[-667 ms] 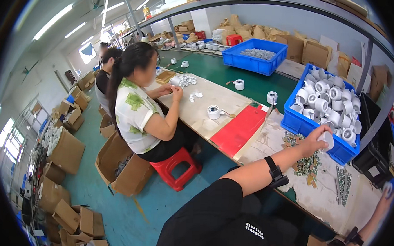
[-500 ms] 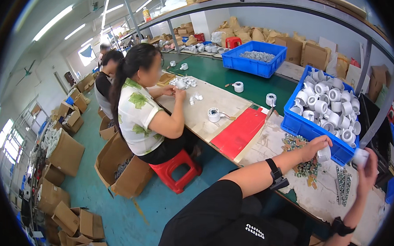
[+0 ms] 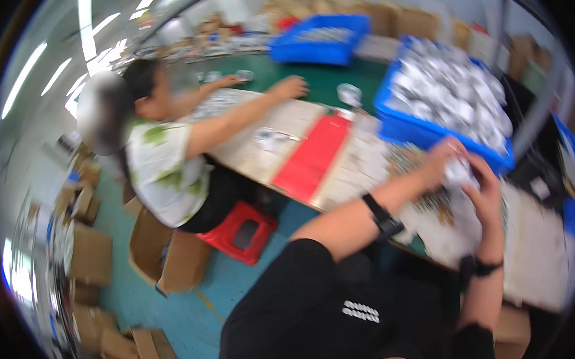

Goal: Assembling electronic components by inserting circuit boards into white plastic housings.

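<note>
My left hand and my right hand meet over the near right part of the table, in front of a blue crate. Between them is a white plastic housing, gripped by the fingers of both hands. Motion blur and the fingers hide its details, so I cannot tell whether it is one piece or two. The crate is heaped with similar white round housings. Beneath my left forearm lies a loose pile of small green and tan circuit boards.
A red sheet lies across the table on the left. Beyond it, a co-worker on a red stool stretches both arms over the table. Another blue crate stands at the back. Cardboard boxes line the floor.
My hands, earlier apart with a white piece in each, have come together. The view has shifted and blurred. The co-worker's hands have gone from close together to reaching out over the table.
</note>
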The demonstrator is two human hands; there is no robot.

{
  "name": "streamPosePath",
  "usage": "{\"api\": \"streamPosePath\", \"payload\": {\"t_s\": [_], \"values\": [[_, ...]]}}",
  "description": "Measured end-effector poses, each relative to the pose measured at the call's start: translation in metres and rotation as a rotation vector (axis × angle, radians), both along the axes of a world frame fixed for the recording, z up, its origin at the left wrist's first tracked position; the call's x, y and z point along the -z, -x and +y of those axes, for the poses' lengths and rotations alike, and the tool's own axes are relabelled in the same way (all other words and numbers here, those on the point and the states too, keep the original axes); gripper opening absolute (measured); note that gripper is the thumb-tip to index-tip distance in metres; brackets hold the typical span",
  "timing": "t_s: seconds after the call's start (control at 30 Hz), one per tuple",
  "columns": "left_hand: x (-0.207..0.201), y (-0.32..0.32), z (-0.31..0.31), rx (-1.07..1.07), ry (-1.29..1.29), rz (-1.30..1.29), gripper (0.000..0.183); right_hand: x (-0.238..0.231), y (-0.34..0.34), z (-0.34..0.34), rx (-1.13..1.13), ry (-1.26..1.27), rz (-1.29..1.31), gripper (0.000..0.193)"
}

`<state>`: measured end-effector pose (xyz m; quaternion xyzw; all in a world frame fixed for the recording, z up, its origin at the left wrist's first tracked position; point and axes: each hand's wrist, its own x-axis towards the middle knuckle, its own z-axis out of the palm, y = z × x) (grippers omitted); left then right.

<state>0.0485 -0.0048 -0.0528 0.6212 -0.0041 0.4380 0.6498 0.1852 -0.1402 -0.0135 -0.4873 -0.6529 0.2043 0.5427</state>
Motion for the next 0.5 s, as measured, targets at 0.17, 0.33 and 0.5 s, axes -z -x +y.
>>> {"api": "streamPosePath", "payload": {"t_s": [0.17,0.33,0.5], "values": [[-0.002,0.021,0.014,-0.019,-0.106,0.046,0.042,0.003,0.005,0.016,-0.118,-0.021,0.134,0.054],[-0.015,0.016,-0.001,-0.025,-0.076,0.047,0.044,0.005,0.004,0.007,-0.128,0.015,0.276,0.055],[-0.017,0.016,-0.007,0.086,0.088,0.086,0.047,-0.002,0.008,0.001,-0.207,0.026,0.296,0.057]]}}
